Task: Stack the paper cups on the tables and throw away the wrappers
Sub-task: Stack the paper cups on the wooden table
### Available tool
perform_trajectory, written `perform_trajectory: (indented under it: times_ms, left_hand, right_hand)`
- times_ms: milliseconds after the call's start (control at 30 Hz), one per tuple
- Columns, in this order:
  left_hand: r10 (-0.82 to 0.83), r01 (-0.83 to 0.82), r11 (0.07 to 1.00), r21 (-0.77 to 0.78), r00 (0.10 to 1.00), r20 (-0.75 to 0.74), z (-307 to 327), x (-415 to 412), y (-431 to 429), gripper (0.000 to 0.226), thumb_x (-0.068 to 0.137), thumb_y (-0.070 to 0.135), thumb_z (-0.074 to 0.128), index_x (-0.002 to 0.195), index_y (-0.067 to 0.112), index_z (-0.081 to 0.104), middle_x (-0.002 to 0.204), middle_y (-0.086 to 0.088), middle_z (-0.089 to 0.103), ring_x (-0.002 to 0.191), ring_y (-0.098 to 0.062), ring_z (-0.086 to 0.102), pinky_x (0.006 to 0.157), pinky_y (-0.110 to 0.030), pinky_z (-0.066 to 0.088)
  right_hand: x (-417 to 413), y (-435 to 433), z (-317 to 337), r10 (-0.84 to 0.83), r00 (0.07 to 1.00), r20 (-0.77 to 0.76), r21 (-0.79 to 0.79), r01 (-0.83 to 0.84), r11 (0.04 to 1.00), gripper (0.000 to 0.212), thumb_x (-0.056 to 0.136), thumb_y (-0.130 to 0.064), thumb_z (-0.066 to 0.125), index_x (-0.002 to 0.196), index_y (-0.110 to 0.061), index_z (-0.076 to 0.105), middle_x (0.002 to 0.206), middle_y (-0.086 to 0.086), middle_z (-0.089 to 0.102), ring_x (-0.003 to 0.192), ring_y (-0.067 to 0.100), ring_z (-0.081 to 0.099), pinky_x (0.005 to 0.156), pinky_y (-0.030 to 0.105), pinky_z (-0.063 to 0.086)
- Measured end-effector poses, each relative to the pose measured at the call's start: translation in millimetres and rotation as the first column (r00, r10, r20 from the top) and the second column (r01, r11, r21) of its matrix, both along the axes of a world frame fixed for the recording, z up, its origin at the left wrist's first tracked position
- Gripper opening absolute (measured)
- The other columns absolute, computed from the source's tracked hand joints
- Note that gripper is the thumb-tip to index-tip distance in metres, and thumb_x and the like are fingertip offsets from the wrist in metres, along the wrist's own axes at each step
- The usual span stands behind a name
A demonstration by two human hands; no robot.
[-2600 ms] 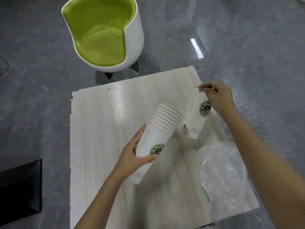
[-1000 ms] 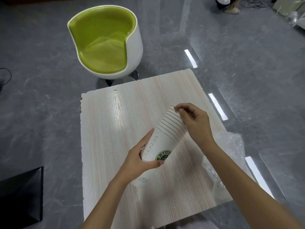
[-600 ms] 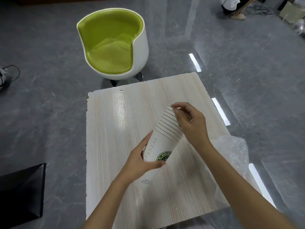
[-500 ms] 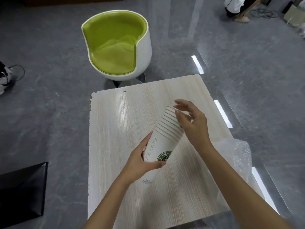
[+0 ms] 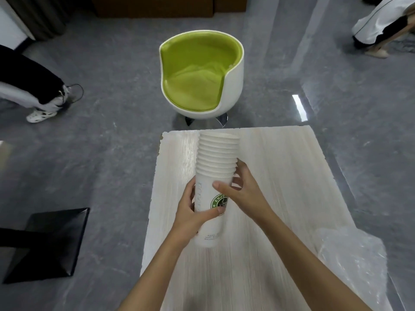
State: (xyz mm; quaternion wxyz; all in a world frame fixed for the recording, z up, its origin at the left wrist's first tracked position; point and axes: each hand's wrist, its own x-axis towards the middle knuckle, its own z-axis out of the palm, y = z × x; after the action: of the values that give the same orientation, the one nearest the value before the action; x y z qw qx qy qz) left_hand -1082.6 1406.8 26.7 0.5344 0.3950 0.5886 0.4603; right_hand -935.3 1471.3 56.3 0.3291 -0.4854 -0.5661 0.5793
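A tall stack of white paper cups (image 5: 215, 167) with a green round logo stands nearly upright over the pale wooden table (image 5: 280, 176). My left hand (image 5: 193, 212) wraps the lowest cup from the left, thumb across the front under the logo. My right hand (image 5: 242, 189) holds the stack from the right, just below the nested rims. A crumpled clear plastic wrapper (image 5: 354, 265) lies on the table's near right corner, beside my right forearm.
A white tub chair with a green seat (image 5: 199, 77) stands beyond the table's far edge. A black table base (image 5: 47, 241) sits on the grey floor to the left. One person's legs (image 5: 33, 90) are at far left, another person (image 5: 381, 21) at top right.
The last single cup went into the stack. The stack has swung from tilted to nearly upright, and my right hand slid from its top rims down to its side.
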Motion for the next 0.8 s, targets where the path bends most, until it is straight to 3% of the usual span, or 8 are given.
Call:
perform_trajectory:
  times_ms: [67, 167, 433, 667, 800]
  left_hand:
    - [0.043, -0.043, 0.999, 0.011, 0.999, 0.009, 1, -8, 5, 0.081, 0.068, -0.002, 0.084, 0.131, 0.034, 0.049, 0.120, 0.006, 0.066, 0.105, -0.008, 0.066, 0.075, -0.022, 0.056]
    - [0.089, -0.090, 0.996, 0.021, 0.996, 0.025, 2, -23, 15, 0.082, 0.062, 0.007, 0.086, 0.132, 0.031, 0.050, 0.120, 0.005, 0.066, 0.106, -0.011, 0.066, 0.079, -0.028, 0.058]
    - [0.154, -0.155, 0.988, 0.015, 0.987, 0.041, 1, -62, 56, 0.085, 0.053, 0.022, 0.089, 0.128, 0.036, 0.050, 0.125, 0.010, 0.065, 0.114, -0.016, 0.064, 0.088, -0.037, 0.057]
    - [0.159, -0.161, 0.987, 0.031, 0.986, 0.042, -8, -83, 97, 0.088, 0.060, -0.006, 0.087, 0.131, 0.022, 0.045, 0.129, 0.002, 0.061, 0.120, -0.013, 0.058, 0.084, -0.027, 0.057]
    - [0.183, -0.186, 0.981, 0.061, 0.982, 0.046, -17, -90, 116, 0.086, 0.062, -0.016, 0.082, 0.130, 0.020, 0.043, 0.130, -0.002, 0.059, 0.122, -0.016, 0.056, 0.080, -0.024, 0.056]
  right_hand:
    - [-12, 9, 1, 0.011, 0.999, -0.040, 0.010, -0.011, 1.000, 0.073, 0.076, -0.030, 0.077, 0.135, -0.034, 0.034, 0.131, -0.012, 0.050, 0.110, 0.005, 0.056, 0.078, 0.016, 0.051]
    - [-29, 23, 3, 0.052, 0.996, -0.070, 0.019, -0.051, 0.999, 0.072, 0.077, -0.024, 0.076, 0.135, -0.035, 0.035, 0.128, -0.011, 0.052, 0.109, 0.004, 0.057, 0.073, 0.011, 0.052]
    - [-62, 66, -5, 0.145, 0.988, -0.049, 0.067, -0.141, 0.988, 0.086, 0.068, -0.033, 0.081, 0.139, -0.035, 0.033, 0.132, -0.007, 0.054, 0.117, 0.014, 0.056, 0.087, 0.032, 0.054]
    - [-81, 99, -13, 0.174, 0.985, -0.010, 0.111, -0.172, 0.979, 0.088, 0.070, -0.027, 0.082, 0.141, -0.033, 0.030, 0.136, -0.013, 0.047, 0.124, 0.011, 0.049, 0.092, 0.037, 0.052]
    - [-93, 110, -19, 0.179, 0.984, 0.003, 0.129, -0.178, 0.975, 0.086, 0.071, -0.022, 0.082, 0.139, -0.036, 0.030, 0.134, -0.019, 0.045, 0.122, 0.005, 0.047, 0.088, 0.026, 0.049]
